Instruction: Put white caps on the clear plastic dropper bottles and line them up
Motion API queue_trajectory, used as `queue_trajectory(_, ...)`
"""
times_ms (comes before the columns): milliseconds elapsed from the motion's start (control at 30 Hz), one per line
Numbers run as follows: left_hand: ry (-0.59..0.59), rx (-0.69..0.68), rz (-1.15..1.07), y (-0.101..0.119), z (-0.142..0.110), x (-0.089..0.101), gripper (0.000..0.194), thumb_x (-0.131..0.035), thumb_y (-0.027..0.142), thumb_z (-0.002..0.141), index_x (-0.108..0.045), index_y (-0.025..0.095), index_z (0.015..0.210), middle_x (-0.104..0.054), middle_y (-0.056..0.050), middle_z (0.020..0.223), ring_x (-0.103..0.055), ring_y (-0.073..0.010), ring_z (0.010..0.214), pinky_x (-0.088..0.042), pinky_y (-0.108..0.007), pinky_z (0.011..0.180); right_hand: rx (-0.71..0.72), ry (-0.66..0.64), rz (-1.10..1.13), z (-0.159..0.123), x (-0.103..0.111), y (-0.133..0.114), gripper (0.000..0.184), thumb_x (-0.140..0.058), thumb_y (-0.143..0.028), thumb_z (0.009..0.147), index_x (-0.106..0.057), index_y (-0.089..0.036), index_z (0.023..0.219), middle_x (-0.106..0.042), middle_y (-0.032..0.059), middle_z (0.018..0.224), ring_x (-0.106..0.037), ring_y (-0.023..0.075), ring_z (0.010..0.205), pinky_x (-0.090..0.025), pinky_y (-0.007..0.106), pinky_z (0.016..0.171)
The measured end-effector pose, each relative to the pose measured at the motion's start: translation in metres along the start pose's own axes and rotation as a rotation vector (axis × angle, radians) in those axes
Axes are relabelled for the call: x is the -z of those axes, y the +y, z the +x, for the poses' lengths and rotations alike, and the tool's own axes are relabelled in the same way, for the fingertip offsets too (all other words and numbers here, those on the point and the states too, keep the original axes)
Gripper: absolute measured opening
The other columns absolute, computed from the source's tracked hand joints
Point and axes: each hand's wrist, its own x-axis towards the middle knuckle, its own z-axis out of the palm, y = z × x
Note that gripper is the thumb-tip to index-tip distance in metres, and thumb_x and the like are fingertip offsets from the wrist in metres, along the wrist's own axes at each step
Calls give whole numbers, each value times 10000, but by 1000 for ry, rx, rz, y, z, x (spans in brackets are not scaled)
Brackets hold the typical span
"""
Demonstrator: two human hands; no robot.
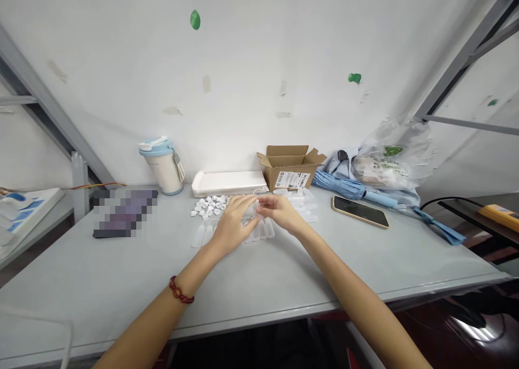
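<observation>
Above the middle of the table my two hands meet at a small translucent plastic bottle [255, 207], mostly hidden behind the fingers. My left hand [234, 221], with a red bead bracelet on its wrist, is curled round it from the left. From the other side my right hand [280, 211] pinches it between thumb and fingers. Several flat translucent bottles [199, 236] lie in a row beneath the hands, partly covered by them. Behind my left hand is a loose heap of small white caps [209, 205]. More translucent pieces [303, 200] lie to the right of my right hand.
A long white tray [231, 182] and an open cardboard box [291, 167] stand against the wall. At the left are a cup with a blue lid [162, 166] and a pixelated flat object [125, 213]. A phone [360, 212], blue umbrella [344, 185] and plastic bag [391, 161] lie right.
</observation>
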Motion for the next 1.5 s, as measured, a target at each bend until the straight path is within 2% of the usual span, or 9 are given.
queue_trajectory(200, -58, -38, 90, 1, -3, -9, 450, -653, 249, 775, -511, 186, 1197, -580, -105, 1183, -462, -283, 1147, -415, -482, 969, -26, -97, -38, -2, 8, -6, 251, -548, -152, 672, -668, -132, 891, -609, 5, 719, -564, 137, 697, -438, 245, 646)
queue_trajectory(400, -23, -17, 125, 9, 4, -20, 428, -669, 204, 756, -539, 151, 1160, -597, -106, 1153, -466, -280, 1108, -430, -447, 946, -74, -86, -93, 1, 20, -7, 214, -552, -170, 688, -677, -110, 851, -596, 7, 677, -538, 119, 654, -435, 234, 605)
queue_trajectory(567, -68, -1, 56, 16, 9, -28, 377, -708, 227, 723, -596, 166, 1077, -649, -73, 1065, -483, -280, 1063, -447, -431, 908, -153, -214, -146, -1, 40, -10, 200, -585, -202, 692, -686, -113, 840, -628, 24, 713, -557, 115, 646, -471, 239, 615)
queue_trajectory(667, -125, 40, 32, 21, 10, -32, 343, -706, 241, 716, -610, 182, 1039, -655, -61, 1046, -486, -286, 1053, -441, -440, 892, -218, -256, -270, -4, 50, -13, 164, -579, -207, 701, -685, -116, 788, -632, 25, 673, -580, 116, 624, -475, 223, 591)
queue_trajectory(767, -239, 73, 44, 28, 11, -34, 309, -683, 238, 720, -601, 192, 1014, -646, -63, 1040, -481, -295, 1063, -432, -445, 878, -296, -288, -405, -5, 56, -14, 137, -558, -191, 712, -666, -113, 742, -644, 41, 662, -620, 135, 633, -456, 201, 529)
queue_trajectory(867, -329, 146, 70, 33, 11, -34, 358, -676, 247, 708, -554, 181, 1038, -613, -87, 1069, -473, -293, 1074, -426, -433, 871, -352, -349, -494, -4, 57, -11, 123, -534, -180, 729, -622, -108, 683, -655, 65, 663, -645, 158, 649, -441, 198, 497)
queue_trajectory(1000, -392, 212, 64, 34, 11, -35, 465, -674, 281, 698, -471, 173, 1102, -575, -104, 1142, -447, -297, 1122, -387, -446, 913, -366, -413, -617, -1, 56, -7, 154, -519, -197, 746, -605, -110, 652, -670, 81, 655, -649, 167, 647, -421, 198, 486)
queue_trajectory(1233, -436, 189, 70, 33, 9, -37, 435, -613, 271, 712, -441, 192, 1104, -592, -98, 1131, -451, -290, 1121, -366, -452, 919, -368, -452, -700, 2, 54, -2, 176, -514, -212, 738, -638, -107, 670, -686, 79, 653, -650, 170, 636, -400, 204, 488)
queue_trajectory(1500, -439, 117, 121, 29, 7, -40, 373, -574, 274, 726, -467, 199, 1075, -594, -104, 1096, -457, -305, 1088, -381, -463, 887, -364, -422, -720, 4, 54, 2, 172, -524, -185, 737, -660, -107, 668, -693, 76, 656, -640, 166, 633, -390, 205, 503)
